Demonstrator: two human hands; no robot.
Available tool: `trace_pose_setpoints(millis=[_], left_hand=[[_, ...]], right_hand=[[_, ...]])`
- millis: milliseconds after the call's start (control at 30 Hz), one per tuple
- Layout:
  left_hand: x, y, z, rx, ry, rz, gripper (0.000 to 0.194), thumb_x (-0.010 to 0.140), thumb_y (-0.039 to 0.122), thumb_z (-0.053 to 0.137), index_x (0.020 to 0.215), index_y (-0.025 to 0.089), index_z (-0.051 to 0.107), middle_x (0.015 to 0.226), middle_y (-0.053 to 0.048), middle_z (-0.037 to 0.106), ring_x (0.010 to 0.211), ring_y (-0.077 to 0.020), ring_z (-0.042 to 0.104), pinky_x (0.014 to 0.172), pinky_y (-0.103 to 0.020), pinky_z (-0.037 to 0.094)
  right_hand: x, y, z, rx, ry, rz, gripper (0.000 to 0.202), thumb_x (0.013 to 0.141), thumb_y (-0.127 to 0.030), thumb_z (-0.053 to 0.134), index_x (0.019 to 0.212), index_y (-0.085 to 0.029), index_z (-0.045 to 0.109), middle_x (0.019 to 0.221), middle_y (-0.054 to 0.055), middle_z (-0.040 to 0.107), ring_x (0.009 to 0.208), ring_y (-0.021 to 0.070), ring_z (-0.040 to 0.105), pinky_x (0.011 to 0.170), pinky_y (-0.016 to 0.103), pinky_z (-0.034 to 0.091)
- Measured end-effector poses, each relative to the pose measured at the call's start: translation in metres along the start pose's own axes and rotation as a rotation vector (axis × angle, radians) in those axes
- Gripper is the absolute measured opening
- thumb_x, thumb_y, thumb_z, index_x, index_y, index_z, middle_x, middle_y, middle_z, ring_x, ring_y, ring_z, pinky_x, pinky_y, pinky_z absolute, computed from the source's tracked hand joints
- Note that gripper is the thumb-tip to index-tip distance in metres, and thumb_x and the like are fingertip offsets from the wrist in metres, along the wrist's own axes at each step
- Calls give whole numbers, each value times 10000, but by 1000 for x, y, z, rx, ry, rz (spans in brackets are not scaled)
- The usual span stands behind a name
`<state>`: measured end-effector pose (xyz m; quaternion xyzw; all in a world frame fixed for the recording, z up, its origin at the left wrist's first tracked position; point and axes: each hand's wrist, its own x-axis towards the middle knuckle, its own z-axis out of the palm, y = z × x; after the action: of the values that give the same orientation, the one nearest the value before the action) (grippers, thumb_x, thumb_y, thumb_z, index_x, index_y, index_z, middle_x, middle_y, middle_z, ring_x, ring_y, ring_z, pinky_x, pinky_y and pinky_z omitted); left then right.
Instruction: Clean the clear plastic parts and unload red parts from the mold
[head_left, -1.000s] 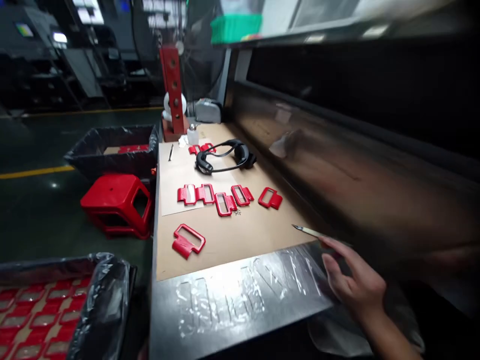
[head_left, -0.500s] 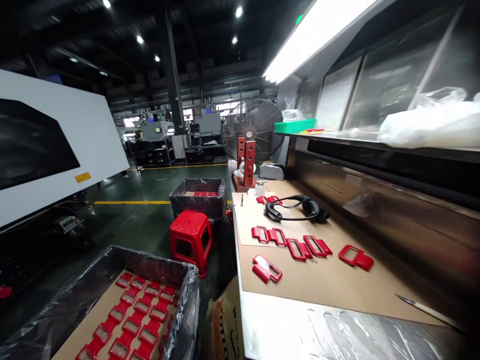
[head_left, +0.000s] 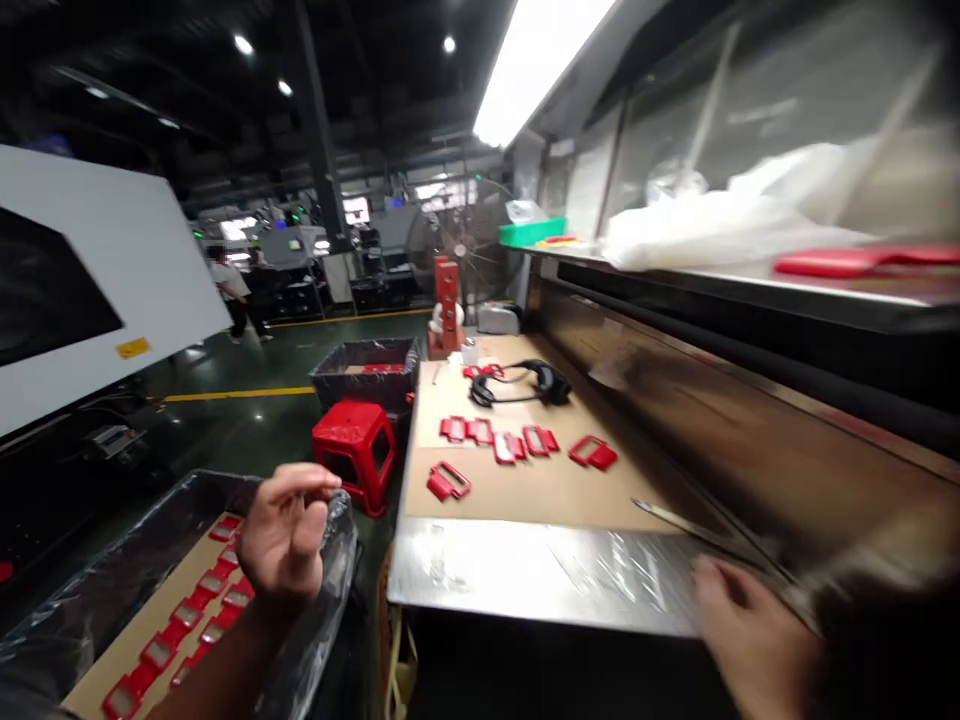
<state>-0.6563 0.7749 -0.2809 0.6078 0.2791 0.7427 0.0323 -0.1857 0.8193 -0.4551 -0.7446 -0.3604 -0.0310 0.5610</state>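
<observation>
Left hand: the left hand (head_left: 289,535) is raised over the lined bin (head_left: 336,560), off the tabletop's (head_left: 487,565) left edge; empty, fingers loosely bent, thumb apart.
Right hand: the right hand (head_left: 754,625) is blurred at the tabletop's near right corner, fingers bent; I cannot tell whether it grips anything.
Slim knife: the knife (head_left: 673,517) lies near the right edge, tip toward the far left, handle end toward the right hand; best handled by that pale end, fingers clear of the tip.
Red frames: one frame (head_left: 437,487) sits near the left edge, a staggered row (head_left: 516,447) mid-tabletop, another frame (head_left: 602,458) toward the right edge; touching them by their rims should spare the glossy faces.
Binned frames: the rows (head_left: 186,612) lie on brown board below the left hand; keeping wrist and forearm high should avoid disturbing them.
Headset: the black headset (head_left: 553,383) lies toward the far edge, beyond the row; worth reaching around.
</observation>
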Motion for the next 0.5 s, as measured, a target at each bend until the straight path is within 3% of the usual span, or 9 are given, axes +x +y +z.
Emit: trace_pose_setpoints(millis=[33,100,200,300,400,500], left_hand=[[3,1,22,-22,-62,35,140,917,208,630,1048,190,675,932,-68,667,857,-211,644,721,-328,524],[-14,-8,71,3,-331,-21,121,940,215,615,1047,199,669,953,-67,671,869,-206,642,759,-345,533],[-75,-29,145,111,-881,-134,239,967,320,596,1174,212,648,1168,-110,660,1075,-239,629,927,-393,545],[-138,-40,204,249,-1260,-31,592,929,481,629,1446,216,514,1490,-161,494,1372,-338,465,1139,-526,420],[-177,-40,237,361,-1434,111,781,908,618,596,1548,210,411,1602,-176,377,1476,-414,326,1208,-622,274],[-193,-37,248,381,-1501,170,825,915,650,558,1573,191,370,1602,-189,383,1476,-420,328,1219,-632,227]], right_hand=[[-3,0,-2,91,-64,46,410,674,-626,614,657,-225,691,638,193,690,556,315,581,583,469,425],[-11,2,-4,139,-147,55,469,684,-618,623,791,-176,740,754,183,740,666,317,654,670,451,496],[-18,10,-3,197,-237,63,453,739,-559,650,929,-160,749,862,139,768,739,267,694,739,395,558],[-22,12,-8,247,-296,32,312,755,-483,703,852,-189,737,963,119,761,872,258,703,829,377,570],[-29,5,-21,279,-338,16,205,734,-405,762,771,-207,723,1101,108,735,1036,264,679,915,360,549],[-47,-1,-37,294,-291,94,190,780,-385,752,865,-217,724,1142,97,712,1070,246,659,924,339,541]])
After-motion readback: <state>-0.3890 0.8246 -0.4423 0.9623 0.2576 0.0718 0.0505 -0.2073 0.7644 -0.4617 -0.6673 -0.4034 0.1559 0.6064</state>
